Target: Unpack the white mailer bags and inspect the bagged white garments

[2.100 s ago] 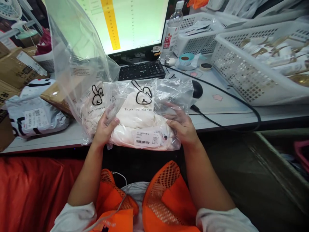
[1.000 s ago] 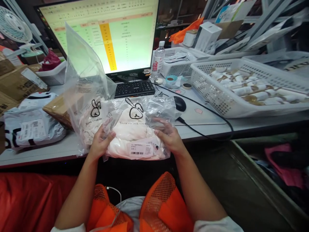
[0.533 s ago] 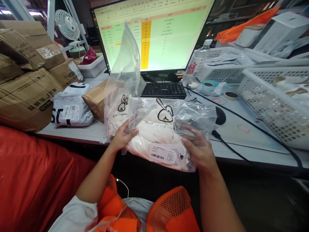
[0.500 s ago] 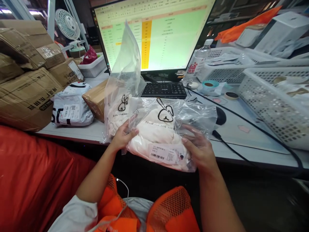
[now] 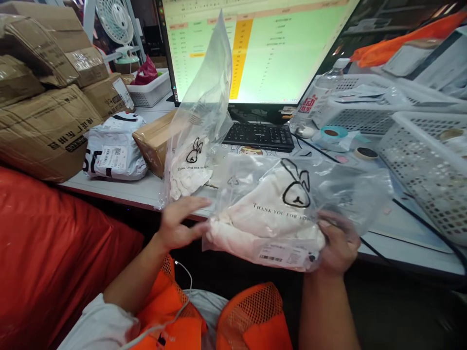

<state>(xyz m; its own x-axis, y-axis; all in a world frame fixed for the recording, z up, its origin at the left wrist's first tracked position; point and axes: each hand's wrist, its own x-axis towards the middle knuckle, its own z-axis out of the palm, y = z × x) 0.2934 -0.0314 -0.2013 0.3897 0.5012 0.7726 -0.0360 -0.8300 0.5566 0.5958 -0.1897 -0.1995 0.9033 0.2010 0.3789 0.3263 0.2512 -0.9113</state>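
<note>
In the head view, a flat clear plastic bag of folded off-white cloth, printed with a black rabbit outline, hangs just in front of the black rectangular plastic keyboard, tilted slightly down to the right. The right hand, in front and to the right of the keyboard, grips the bag's lower right side; the left hand, in front and to the left of it, is spread, its thumb at the bag's left edge, though whether it touches cannot be told. With one hand carrying the weight, a firm right pinch on the cloth rather than the loose film seems best, and a left palm under the fold would level it. The white paper barcode label should lie flat, uncreased. Left of the keyboard, a similar clear plastic rabbit-print bag stands upright on the white counter, so moves leftward call for care.
</note>
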